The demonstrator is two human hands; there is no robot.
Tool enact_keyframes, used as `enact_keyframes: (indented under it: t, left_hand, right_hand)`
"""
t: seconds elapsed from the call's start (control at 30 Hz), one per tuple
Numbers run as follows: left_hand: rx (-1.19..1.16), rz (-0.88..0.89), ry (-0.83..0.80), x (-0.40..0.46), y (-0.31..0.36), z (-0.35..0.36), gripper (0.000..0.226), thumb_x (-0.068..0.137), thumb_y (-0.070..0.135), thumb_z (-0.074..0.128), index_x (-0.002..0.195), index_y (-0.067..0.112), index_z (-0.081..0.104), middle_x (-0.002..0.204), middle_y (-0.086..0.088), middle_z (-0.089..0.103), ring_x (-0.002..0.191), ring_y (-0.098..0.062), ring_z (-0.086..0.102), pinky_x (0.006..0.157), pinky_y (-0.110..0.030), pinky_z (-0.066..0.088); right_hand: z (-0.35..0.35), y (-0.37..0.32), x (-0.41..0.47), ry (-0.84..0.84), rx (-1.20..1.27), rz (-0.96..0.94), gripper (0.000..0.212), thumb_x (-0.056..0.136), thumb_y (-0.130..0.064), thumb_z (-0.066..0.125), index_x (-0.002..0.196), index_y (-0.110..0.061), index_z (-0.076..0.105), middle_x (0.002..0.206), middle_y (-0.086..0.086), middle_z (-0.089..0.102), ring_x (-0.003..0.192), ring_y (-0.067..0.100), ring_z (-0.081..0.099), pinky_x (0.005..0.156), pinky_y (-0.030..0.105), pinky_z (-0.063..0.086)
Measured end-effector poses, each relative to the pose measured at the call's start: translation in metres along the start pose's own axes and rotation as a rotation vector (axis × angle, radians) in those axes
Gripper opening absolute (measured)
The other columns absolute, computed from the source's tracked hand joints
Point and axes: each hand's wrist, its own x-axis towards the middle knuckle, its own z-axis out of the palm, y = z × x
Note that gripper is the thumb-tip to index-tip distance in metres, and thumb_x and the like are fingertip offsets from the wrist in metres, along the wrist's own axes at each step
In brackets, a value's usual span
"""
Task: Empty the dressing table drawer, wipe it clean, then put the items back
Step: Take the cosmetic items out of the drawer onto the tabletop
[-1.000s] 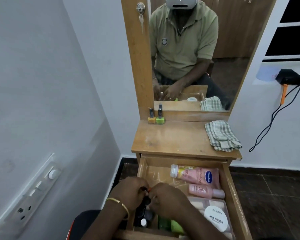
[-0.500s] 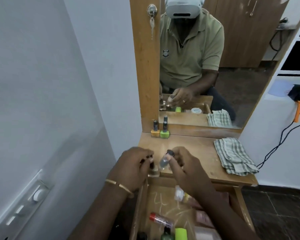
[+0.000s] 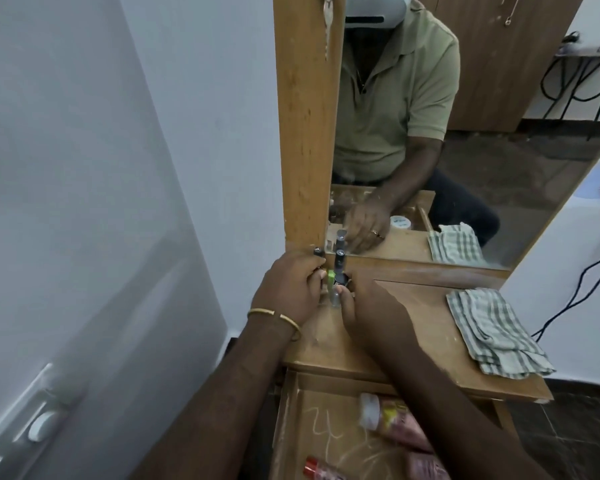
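At the back left corner of the tabletop [image 3: 406, 327], hard against the mirror frame [image 3: 307, 133], both hands have come up out of the drawer [image 3: 312, 441] where they were rummaging a second ago. The left hand [image 3: 291, 289] is curled round a small dark-capped bottle [image 3: 317, 251], and the right hand [image 3: 364, 306] pinches a clear little bottle [image 3: 335, 296] down onto the wood beside the green nail polish [image 3: 336, 271] already standing there — so the row of small bottles is growing by two. I judge the emptying is only partly done: a pink tube [image 3: 392, 420] and a red-capped bottle [image 3: 321, 470] lie in the drawer, with more perhaps hidden under the right forearm. The checked cloth [image 3: 492, 334] sits folded on the right of the tabletop, well apart from the hands — wiping has not begun.
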Motion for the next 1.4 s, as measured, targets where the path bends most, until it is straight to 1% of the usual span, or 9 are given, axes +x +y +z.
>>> enact_keyframes:
  t: [0.13, 0.23, 0.33, 0.43, 0.53, 0.7, 1.03, 1.27, 1.4]
  left_hand:
    - [-0.134, -0.075, -0.047, -0.008, -0.007, 0.004, 0.044, 0.090, 0.018, 0.066, 0.133, 0.024, 0.057, 0.131, 0.002, 0.059, 0.115, -0.016, 0.058, 0.101, -0.031, 0.049]
    - [-0.133, -0.148, -0.075, -0.011, -0.017, 0.011, 0.049, 0.085, 0.014, 0.071, 0.129, 0.026, 0.055, 0.122, 0.003, 0.059, 0.103, -0.015, 0.061, 0.092, -0.034, 0.054]
    - [-0.130, -0.195, -0.072, -0.013, -0.024, 0.014, 0.040, 0.080, 0.014, 0.076, 0.113, 0.027, 0.058, 0.106, 0.007, 0.062, 0.087, -0.009, 0.061, 0.081, -0.028, 0.055]
    - [-0.143, -0.203, -0.054, -0.012, -0.027, 0.016, 0.030, 0.077, 0.014, 0.079, 0.095, 0.027, 0.058, 0.091, 0.008, 0.065, 0.082, -0.008, 0.061, 0.072, -0.019, 0.049]
    - [-0.145, -0.195, -0.039, -0.008, -0.028, 0.018, 0.029, 0.075, 0.014, 0.081, 0.086, 0.027, 0.057, 0.085, 0.007, 0.065, 0.080, -0.011, 0.062, 0.070, -0.021, 0.048]
    - [-0.137, -0.188, -0.019, -0.002, -0.031, 0.023, 0.024, 0.074, 0.015, 0.081, 0.087, 0.021, 0.062, 0.089, 0.002, 0.069, 0.083, -0.017, 0.062, 0.074, -0.031, 0.053]
    - [-0.093, -0.219, -0.017, -0.007, -0.022, 0.013, 0.018, 0.077, 0.017, 0.078, 0.087, 0.021, 0.064, 0.089, 0.003, 0.068, 0.084, -0.016, 0.061, 0.075, -0.032, 0.053]
    - [-0.138, -0.157, 0.036, -0.078, -0.002, -0.014, 0.020, 0.074, 0.022, 0.082, 0.080, 0.022, 0.063, 0.082, 0.007, 0.068, 0.075, -0.013, 0.063, 0.067, -0.029, 0.052]
    - [-0.148, -0.160, -0.111, -0.141, 0.000, -0.018, 0.020, 0.068, 0.013, 0.083, 0.075, 0.020, 0.066, 0.073, 0.011, 0.067, 0.070, -0.005, 0.063, 0.067, -0.023, 0.049]
  right_hand:
    - [0.005, 0.001, 0.002, -0.019, 0.059, 0.021, 0.029, 0.096, -0.043, 0.051, 0.120, -0.027, 0.051, 0.106, -0.002, 0.065, 0.095, 0.019, 0.061, 0.070, 0.033, 0.048]
    - [0.006, 0.004, 0.001, -0.031, 0.112, 0.049, 0.040, 0.090, -0.038, 0.063, 0.128, -0.029, 0.051, 0.111, -0.003, 0.065, 0.100, 0.018, 0.060, 0.079, 0.036, 0.051]
    - [0.008, 0.004, 0.001, -0.010, 0.166, 0.064, 0.048, 0.086, -0.031, 0.072, 0.130, -0.026, 0.055, 0.113, -0.002, 0.065, 0.101, 0.018, 0.060, 0.084, 0.036, 0.051]
    - [0.011, 0.005, 0.003, 0.032, 0.217, 0.084, 0.043, 0.082, -0.027, 0.077, 0.122, -0.024, 0.062, 0.105, -0.001, 0.067, 0.092, 0.017, 0.062, 0.080, 0.037, 0.053]
    - [0.014, 0.007, 0.006, 0.060, 0.233, 0.102, 0.039, 0.080, -0.028, 0.078, 0.117, -0.025, 0.064, 0.099, -0.004, 0.069, 0.085, 0.014, 0.064, 0.077, 0.039, 0.055]
    - [0.016, 0.011, 0.011, 0.084, 0.279, 0.108, 0.034, 0.076, -0.027, 0.082, 0.107, -0.027, 0.068, 0.093, -0.009, 0.072, 0.080, 0.008, 0.065, 0.075, 0.035, 0.056]
    - [0.012, 0.011, 0.007, 0.103, 0.293, 0.086, 0.032, 0.071, -0.028, 0.086, 0.097, -0.022, 0.068, 0.087, -0.008, 0.069, 0.076, 0.010, 0.063, 0.072, 0.036, 0.055]
    - [-0.026, -0.003, -0.067, 0.079, 0.462, 0.016, 0.033, 0.071, -0.021, 0.087, 0.097, -0.028, 0.068, 0.084, -0.013, 0.069, 0.064, 0.002, 0.063, 0.065, 0.028, 0.055]
    - [-0.024, -0.008, -0.130, -0.065, 0.545, -0.027, 0.026, 0.070, -0.017, 0.085, 0.091, -0.024, 0.071, 0.077, -0.012, 0.069, 0.065, 0.001, 0.063, 0.062, 0.017, 0.051]
